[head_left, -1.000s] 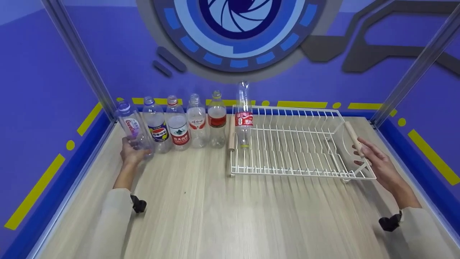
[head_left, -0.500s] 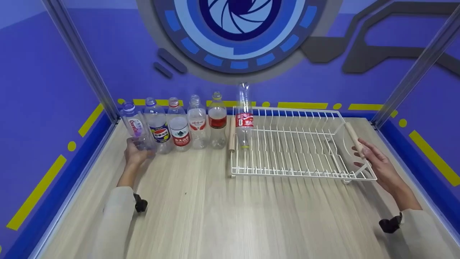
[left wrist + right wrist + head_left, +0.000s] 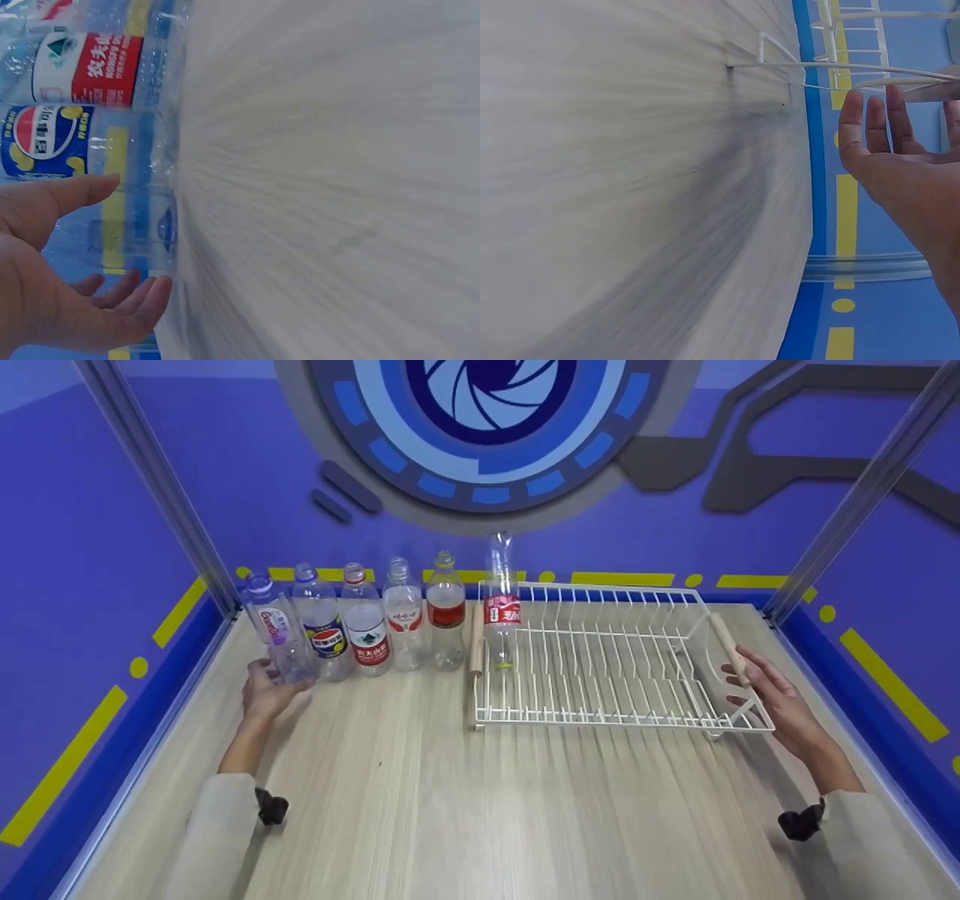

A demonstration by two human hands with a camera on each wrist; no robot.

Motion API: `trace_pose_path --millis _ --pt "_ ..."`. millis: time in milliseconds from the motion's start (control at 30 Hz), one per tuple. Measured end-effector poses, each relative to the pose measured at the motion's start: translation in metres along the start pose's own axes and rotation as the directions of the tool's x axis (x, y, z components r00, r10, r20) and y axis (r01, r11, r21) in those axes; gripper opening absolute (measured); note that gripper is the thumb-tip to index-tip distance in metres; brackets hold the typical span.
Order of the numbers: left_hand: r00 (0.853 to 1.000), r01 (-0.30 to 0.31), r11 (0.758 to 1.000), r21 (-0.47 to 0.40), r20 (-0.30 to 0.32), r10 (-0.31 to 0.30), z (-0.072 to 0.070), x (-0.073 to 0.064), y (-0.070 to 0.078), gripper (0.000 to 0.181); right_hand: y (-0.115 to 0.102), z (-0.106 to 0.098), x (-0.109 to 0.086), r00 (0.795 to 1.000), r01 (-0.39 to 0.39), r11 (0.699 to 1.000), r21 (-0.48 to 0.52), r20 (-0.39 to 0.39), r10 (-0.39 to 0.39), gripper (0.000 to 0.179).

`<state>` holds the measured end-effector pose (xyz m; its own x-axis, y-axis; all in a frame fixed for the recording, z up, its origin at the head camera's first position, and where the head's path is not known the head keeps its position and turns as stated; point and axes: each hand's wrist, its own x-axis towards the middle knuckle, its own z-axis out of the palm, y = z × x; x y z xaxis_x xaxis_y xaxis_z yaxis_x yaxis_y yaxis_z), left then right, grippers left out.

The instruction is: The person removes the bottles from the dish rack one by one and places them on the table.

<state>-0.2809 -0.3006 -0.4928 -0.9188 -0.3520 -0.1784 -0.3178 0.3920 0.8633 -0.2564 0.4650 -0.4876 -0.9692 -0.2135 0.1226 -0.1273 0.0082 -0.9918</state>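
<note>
Several empty plastic bottles stand in a row at the back left. The leftmost one, a clear bottle with a purple label (image 3: 276, 628), has its base between the thumb and fingers of my left hand (image 3: 274, 679). In the left wrist view my left hand (image 3: 127, 232) cups the base (image 3: 146, 240) loosely, with the fingers (image 3: 142, 294) almost straight. A white wire dish rack (image 3: 615, 660) stands to the right, and a red-labelled bottle (image 3: 501, 607) sits neck-down in its left end. My right hand (image 3: 750, 675) is open, its straight fingers (image 3: 889, 120) beside the rack's right wooden handle (image 3: 724, 637).
A Pepsi bottle (image 3: 324, 630), a red-and-white labelled bottle (image 3: 365, 634) and two more stand next to the purple one. Blue walls and metal posts (image 3: 161, 487) fence the wooden table (image 3: 450, 795) on three sides. The rack's left wooden handle (image 3: 475, 641) is near the bottle row.
My left hand has loosened around the purple-labelled bottle, which now stands more upright in the row. The right hand stays by the rack's handle. The view shifted slightly.
</note>
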Motion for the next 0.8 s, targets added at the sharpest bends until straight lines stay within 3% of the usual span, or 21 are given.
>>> trace_pose_path --millis 167,333,500,567,667,800 --pt "0.993 0.09 0.994 -0.067 0.087 -0.084 -0.012 -0.022 -0.001 0.09 0.002 0.003 0.0 1.0 0.005 1.0 -0.001 -0.008 -0.005 0.049" --pt "0.987 0.102 0.993 -0.053 0.131 -0.094 -0.019 -0.037 -0.005 0.084 0.002 0.003 -0.001 1.0 0.02 0.999 0.041 -0.004 -0.02 0.048" --pt "0.976 0.101 0.993 -0.066 0.199 -0.087 -0.011 -0.048 -0.009 0.068 0.004 0.003 -0.003 1.0 0.009 0.999 0.035 0.008 -0.009 0.049" --pt "0.969 0.065 0.996 -0.066 0.241 -0.048 -0.005 -0.05 -0.008 0.061 0.004 0.003 -0.003 1.0 0.006 0.999 0.034 0.011 -0.006 0.049" --pt "0.951 -0.038 0.999 -0.037 0.305 0.047 0.004 -0.051 -0.004 0.055 0.004 0.003 -0.002 1.0 0.01 0.999 0.04 0.01 -0.01 0.049" --pt "0.916 -0.181 0.983 -0.014 0.362 0.173 0.018 -0.052 0.002 0.046 0.002 0.004 -0.001 1.0 0.014 0.999 0.044 0.014 -0.015 0.049"
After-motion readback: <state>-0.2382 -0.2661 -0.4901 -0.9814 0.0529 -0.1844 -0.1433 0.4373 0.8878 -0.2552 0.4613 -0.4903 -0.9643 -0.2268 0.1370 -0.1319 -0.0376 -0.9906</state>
